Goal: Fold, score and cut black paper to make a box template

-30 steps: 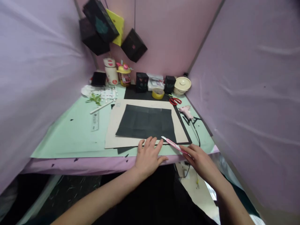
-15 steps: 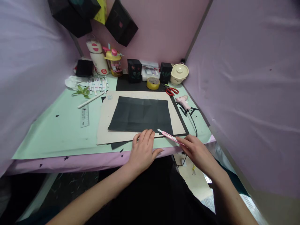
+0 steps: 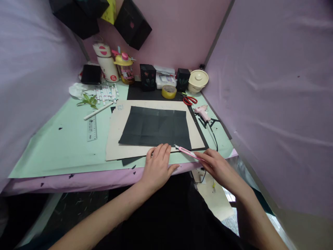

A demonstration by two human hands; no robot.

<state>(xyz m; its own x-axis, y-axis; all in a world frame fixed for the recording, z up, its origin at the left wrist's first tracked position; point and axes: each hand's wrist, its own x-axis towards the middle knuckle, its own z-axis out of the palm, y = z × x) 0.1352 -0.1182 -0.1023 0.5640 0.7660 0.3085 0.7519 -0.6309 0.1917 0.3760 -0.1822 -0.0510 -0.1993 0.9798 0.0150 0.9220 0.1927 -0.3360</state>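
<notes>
A sheet of black paper (image 3: 156, 126), with faint fold lines and a short slit at its far edge, lies on a pale cardboard sheet (image 3: 125, 151). My left hand (image 3: 158, 163) lies flat, its fingertips on the near edge of the paper and the palm over the cardboard. In my right hand (image 3: 214, 166) is a pink utility knife (image 3: 187, 151), held near its back end. The knife's blade points left and its tip meets the near edge of the black paper, just right of my left fingers.
Scissors (image 3: 189, 100), a pink glue gun (image 3: 203, 113) with a cord and a tape roll (image 3: 169, 92) lie at the right and back. Markers (image 3: 106, 94), a leaf sprig (image 3: 87, 101), a white stick (image 3: 98, 111) and a ruler (image 3: 92, 130) lie left. Bottles (image 3: 106, 64) and a lidded bowl (image 3: 198, 81) stand behind.
The knife's blade tip has come down slightly onto the near edge of the black paper. My left hand stays in place on the paper. The view has shifted a little.
</notes>
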